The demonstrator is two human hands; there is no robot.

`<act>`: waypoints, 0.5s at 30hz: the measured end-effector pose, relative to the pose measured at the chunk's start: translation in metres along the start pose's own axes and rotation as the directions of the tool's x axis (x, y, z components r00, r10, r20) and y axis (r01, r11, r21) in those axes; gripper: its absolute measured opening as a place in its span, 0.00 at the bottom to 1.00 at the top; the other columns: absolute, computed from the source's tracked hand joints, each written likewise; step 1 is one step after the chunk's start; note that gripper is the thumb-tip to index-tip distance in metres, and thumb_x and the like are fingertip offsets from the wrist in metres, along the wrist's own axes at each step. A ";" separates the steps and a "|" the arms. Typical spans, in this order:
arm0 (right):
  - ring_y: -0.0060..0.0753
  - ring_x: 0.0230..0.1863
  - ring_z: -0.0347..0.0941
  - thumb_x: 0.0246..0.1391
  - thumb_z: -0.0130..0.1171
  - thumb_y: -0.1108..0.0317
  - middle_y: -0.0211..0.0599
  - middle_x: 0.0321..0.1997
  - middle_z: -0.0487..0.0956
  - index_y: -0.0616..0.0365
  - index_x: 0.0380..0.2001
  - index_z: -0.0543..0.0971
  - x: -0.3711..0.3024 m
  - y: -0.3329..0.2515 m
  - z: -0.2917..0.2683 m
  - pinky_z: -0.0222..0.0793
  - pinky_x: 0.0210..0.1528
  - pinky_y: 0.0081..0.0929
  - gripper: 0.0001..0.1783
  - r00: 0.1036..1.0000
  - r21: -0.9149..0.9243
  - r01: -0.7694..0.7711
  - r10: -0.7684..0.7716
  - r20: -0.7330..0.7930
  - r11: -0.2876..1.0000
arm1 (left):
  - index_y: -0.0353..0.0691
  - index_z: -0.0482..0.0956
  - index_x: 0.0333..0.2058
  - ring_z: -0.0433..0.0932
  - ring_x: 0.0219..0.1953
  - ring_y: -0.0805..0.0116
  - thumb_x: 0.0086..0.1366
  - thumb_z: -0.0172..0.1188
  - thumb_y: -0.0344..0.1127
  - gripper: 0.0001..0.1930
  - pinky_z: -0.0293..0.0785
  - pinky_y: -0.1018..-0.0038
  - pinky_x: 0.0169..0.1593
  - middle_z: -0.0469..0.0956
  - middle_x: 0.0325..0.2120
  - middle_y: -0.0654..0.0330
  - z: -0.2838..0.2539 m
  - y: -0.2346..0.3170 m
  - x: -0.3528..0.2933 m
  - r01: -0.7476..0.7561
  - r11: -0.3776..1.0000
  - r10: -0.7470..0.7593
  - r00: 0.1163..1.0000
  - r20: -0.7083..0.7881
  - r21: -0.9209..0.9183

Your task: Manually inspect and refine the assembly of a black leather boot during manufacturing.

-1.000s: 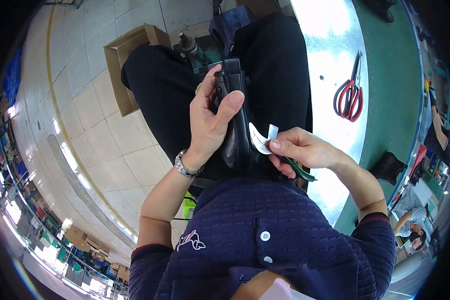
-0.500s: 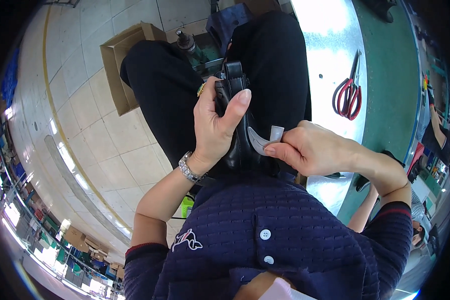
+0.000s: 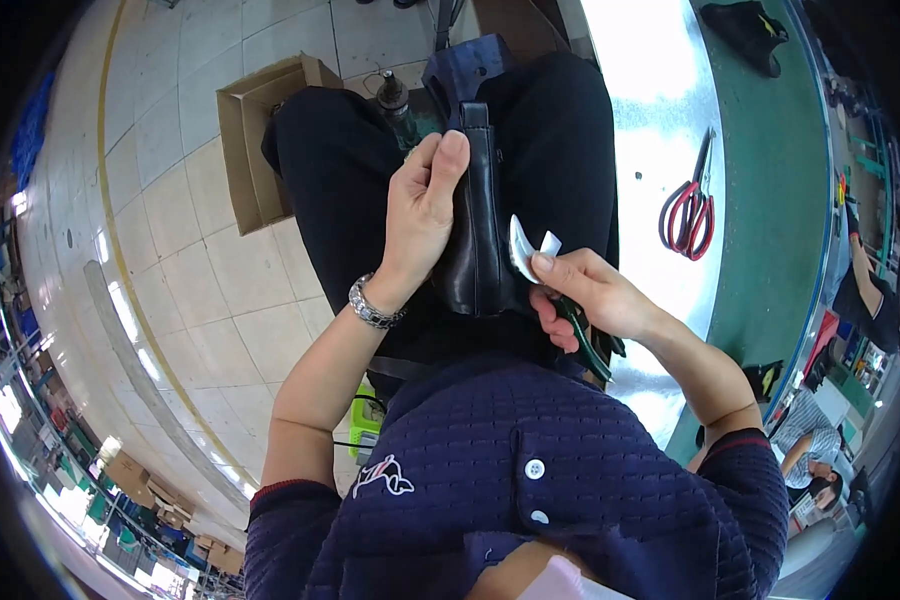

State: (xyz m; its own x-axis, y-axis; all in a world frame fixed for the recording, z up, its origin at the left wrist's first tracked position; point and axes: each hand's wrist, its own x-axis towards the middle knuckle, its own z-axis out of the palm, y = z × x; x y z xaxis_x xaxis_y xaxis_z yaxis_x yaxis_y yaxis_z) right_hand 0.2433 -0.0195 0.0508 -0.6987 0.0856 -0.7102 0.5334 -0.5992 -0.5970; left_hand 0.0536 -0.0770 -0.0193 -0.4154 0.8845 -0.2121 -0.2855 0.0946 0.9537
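A black leather boot (image 3: 481, 235), with a loop at its far end, lies lengthwise over my lap. My left hand (image 3: 418, 218) is closed around its far left side, thumb pressed near the top. Just right of the boot, my right hand (image 3: 602, 295) pinches a curved white strip (image 3: 521, 248) between thumb and forefinger. A tool with dark green handles (image 3: 592, 352) also sits in that hand, under the curled fingers; its working end is hidden. Whether the strip touches the boot I cannot tell.
Red-handled scissors (image 3: 687, 218) lie on the shiny metal tabletop (image 3: 650, 110) at my right, beside a green surface (image 3: 760, 200) with a black shoe piece (image 3: 750, 35). An open cardboard box (image 3: 240, 170) and a dark bottle-shaped object (image 3: 395, 100) stand beyond my left knee.
The boot has turned slightly and come nearer. My left thumb has shifted left, off its middle. My right hand has rolled open, showing the green-handled tool, and the strip has tilted upright.
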 end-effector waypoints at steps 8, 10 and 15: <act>0.21 0.10 0.67 0.67 0.40 0.45 0.27 0.07 0.67 0.58 0.09 0.69 -0.002 -0.025 -0.007 0.64 0.17 0.19 0.37 0.994 -0.305 -0.070 0.094 0.064 0.950 | 0.36 0.71 0.25 0.58 0.26 0.81 0.70 0.50 0.54 0.24 0.58 0.80 0.31 0.62 0.22 0.69 0.009 0.002 -0.009 -0.024 0.994 0.027 0.999 -0.025 0.105; 0.20 0.10 0.67 0.67 0.42 0.46 0.27 0.09 0.68 0.58 0.10 0.69 -0.005 -0.041 -0.002 0.63 0.16 0.17 0.35 0.995 -0.407 -0.072 0.092 0.031 0.910 | 0.36 0.71 0.26 0.57 0.26 0.81 0.70 0.50 0.54 0.25 0.57 0.80 0.32 0.61 0.20 0.70 0.008 0.002 -0.009 0.028 0.995 -0.024 0.999 -0.042 0.099; 0.21 0.11 0.69 0.66 0.41 0.44 0.27 0.09 0.69 0.57 0.11 0.70 0.001 -0.028 -0.014 0.66 0.17 0.19 0.35 0.995 -0.458 -0.092 0.094 -0.018 0.884 | 0.38 0.74 0.44 0.66 0.44 0.72 0.70 0.49 0.54 0.22 0.62 0.78 0.49 0.68 0.42 0.60 -0.001 -0.008 -0.005 -0.084 0.974 0.086 0.996 0.000 0.211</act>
State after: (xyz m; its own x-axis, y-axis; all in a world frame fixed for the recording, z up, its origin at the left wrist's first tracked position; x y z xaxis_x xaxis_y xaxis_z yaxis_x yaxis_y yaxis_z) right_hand 0.2341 0.0084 0.0620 -0.6367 0.0433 -0.7699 0.7542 -0.1732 -0.6334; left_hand 0.0565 -0.0827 -0.0261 -0.4386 0.8894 -0.1292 -0.0611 0.1139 0.9916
